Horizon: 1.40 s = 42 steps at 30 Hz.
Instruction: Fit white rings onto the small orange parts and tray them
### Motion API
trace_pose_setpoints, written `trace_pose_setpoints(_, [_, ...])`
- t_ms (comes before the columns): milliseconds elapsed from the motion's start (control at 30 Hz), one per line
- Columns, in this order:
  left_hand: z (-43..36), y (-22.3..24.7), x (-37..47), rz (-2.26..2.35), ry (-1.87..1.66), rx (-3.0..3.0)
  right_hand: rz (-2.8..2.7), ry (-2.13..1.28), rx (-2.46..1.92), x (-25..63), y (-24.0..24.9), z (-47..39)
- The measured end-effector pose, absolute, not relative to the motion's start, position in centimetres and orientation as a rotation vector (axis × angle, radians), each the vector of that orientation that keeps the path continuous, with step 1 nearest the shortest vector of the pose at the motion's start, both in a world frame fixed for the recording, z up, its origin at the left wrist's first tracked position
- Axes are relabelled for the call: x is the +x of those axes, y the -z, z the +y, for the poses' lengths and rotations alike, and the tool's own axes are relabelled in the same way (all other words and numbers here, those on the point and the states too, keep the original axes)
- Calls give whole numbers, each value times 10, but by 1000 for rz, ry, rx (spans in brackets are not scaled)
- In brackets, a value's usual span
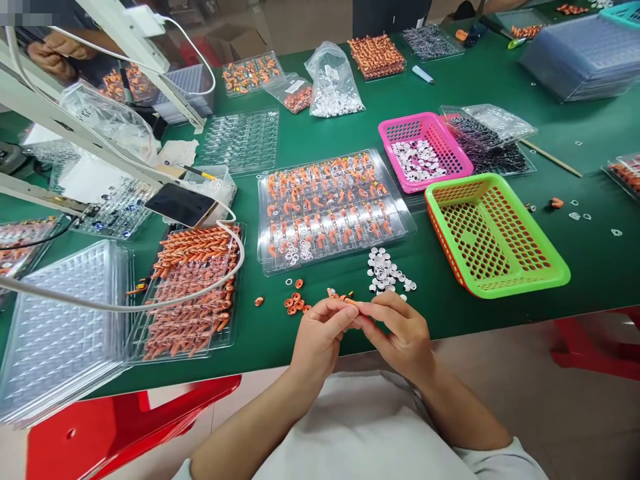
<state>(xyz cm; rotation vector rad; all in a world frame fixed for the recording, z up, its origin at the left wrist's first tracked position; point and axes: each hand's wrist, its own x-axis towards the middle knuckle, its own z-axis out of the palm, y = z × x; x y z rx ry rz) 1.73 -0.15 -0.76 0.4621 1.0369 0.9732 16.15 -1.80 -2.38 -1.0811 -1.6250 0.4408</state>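
Note:
Between the fingertips of both hands sits a small orange plastic part (345, 299), mostly covered by the fingers. My left hand (323, 333) pinches it from the left, thumb on top. From the right, my right hand (400, 330) grips it with thumb and index finger. Several small orange ring-like pieces (295, 304) lie just left of my left hand. Beyond my right hand spreads a loose pile of small white discs (384, 269). Farther back, a clear plastic tray (400, 213) carries rows of orange curved parts and some white rings.
A green basket (540, 283) and a pink basket (453, 137) with white discs stand right. Left are a tray of orange parts (193, 300), stacked clear trays (65, 300), a phone (183, 204) and a white cable (150, 308). Another person's hands (57, 53) show at upper left.

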Motion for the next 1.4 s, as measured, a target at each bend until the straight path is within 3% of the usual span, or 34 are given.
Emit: trace_pose_setpoints(1400, [-7, 5, 20, 976, -981, 359, -1636, -497, -962, 162, 23, -15])
